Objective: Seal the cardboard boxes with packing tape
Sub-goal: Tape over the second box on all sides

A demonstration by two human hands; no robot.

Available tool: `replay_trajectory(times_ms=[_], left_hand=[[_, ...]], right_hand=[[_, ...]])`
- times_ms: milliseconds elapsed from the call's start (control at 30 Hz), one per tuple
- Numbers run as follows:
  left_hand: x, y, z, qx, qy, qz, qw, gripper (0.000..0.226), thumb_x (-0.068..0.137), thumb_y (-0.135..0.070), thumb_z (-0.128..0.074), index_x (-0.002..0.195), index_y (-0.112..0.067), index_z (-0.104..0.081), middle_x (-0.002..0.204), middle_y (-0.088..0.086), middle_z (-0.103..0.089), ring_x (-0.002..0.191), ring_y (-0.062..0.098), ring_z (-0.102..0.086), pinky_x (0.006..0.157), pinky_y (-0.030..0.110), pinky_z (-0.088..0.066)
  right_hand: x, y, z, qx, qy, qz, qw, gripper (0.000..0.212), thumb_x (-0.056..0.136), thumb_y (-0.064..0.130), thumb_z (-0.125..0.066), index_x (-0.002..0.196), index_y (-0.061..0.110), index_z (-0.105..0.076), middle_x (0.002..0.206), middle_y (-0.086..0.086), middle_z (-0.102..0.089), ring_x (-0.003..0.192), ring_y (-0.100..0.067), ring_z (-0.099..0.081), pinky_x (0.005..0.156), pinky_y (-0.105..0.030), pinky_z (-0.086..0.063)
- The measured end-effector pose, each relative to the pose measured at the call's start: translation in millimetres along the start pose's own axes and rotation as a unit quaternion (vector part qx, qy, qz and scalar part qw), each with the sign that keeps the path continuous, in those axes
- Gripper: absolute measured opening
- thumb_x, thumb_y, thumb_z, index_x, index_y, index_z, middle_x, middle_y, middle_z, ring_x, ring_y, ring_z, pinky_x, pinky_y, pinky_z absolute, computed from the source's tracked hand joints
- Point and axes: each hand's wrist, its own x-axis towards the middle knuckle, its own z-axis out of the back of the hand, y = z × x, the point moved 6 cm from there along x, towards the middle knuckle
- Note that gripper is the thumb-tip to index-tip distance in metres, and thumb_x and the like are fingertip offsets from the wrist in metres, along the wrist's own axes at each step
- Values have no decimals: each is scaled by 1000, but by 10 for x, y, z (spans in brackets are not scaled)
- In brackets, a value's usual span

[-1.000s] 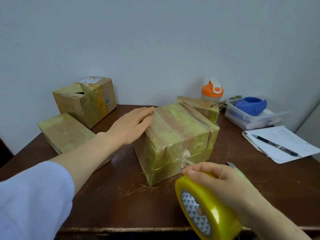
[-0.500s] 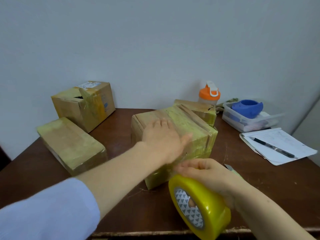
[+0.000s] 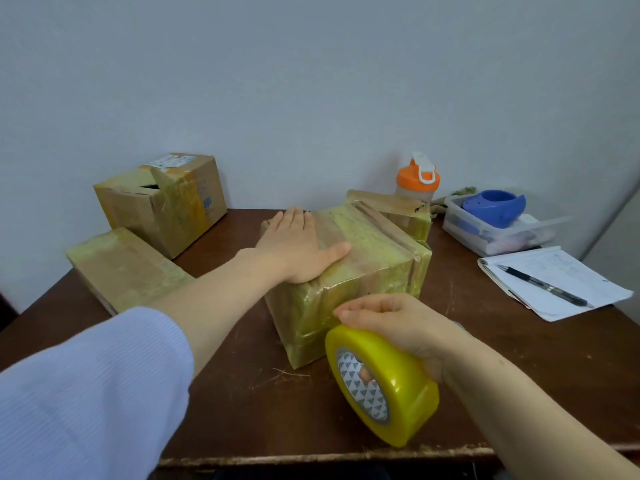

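Clear plastic tub [image 3: 460,233], far right corner of table [image 3: 242,393], holds a blue object [image 3: 495,207]. Centre: cardboard box [image 3: 363,271], yellowish tape over top and sides. My left hand [image 3: 298,247] lies flat on its top, fingers straight; my right hand [image 3: 398,323] grips the yellow tape roll [image 3: 391,386] near the front edge.

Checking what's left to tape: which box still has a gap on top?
The back-left box: only it shows a dark slot between its top flaps.
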Motion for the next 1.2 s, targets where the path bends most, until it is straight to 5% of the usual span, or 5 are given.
replay_trajectory(times_ms=[267, 600, 900, 1033, 1200], left_hand=[[-472, -299, -169, 22, -96, -178, 979, 92, 83, -70, -4, 151, -8, -5, 158, 12, -3, 146, 20, -4, 111, 27, 9], [-58, 137, -61, -142, -134, -165, 967, 99, 71, -72, -60, 148, -19, -29, 155, -1, -26, 142, 15, -18, 114, 28, -8], [-178, 83, 26, -75, -147, -148, 975, 77, 81, -70, -40, 145, -29, -34, 152, -8, -32, 141, 13, -24, 114, 31, -16], [-221, 5, 401, -145, -128, -100, 976, 64, 78, -73, -45, 125, -31, -60, 122, -6, -63, 111, 17, -57, 92, 34, -45], [-146, 66, 599, -384, 0, -39, 923, 52, 79, -49, -66, 89, 2, -67, 77, 10, -62, 70, 17, -53, 69, 30, -42]], right_hand=[[89, -52, 8, -2, -3, 4, 1000, 22, 81, 28, -73, 98, 15, -72, 92, -14, -73, 74, -23, -67, 78, -42, -57], [113, -1, -107, 143, 38, 53, 988, 64, 81, 6, -67, 128, 46, -49, 79, 1, -75, 63, -27, -71, 55, -30, -56], [-32, 80, -106, 174, 18, 74, 982, 64, 78, 11, -71, 132, 39, -51, 76, -3, -74, 59, -26, -68, 52, -33, -57], [-364, 444, 149, 172, 20, 125, 977, 84, 54, 4, -81, 129, 30, -54, 95, -9, -74, 80, -32, -72, 63, -35, -59], [-640, 1201, 321, 188, 73, 239, 950, 85, 54, -1, -74, 132, 22, -47, 86, -13, -74, 77, -32, -72, 56, -33, -57]])
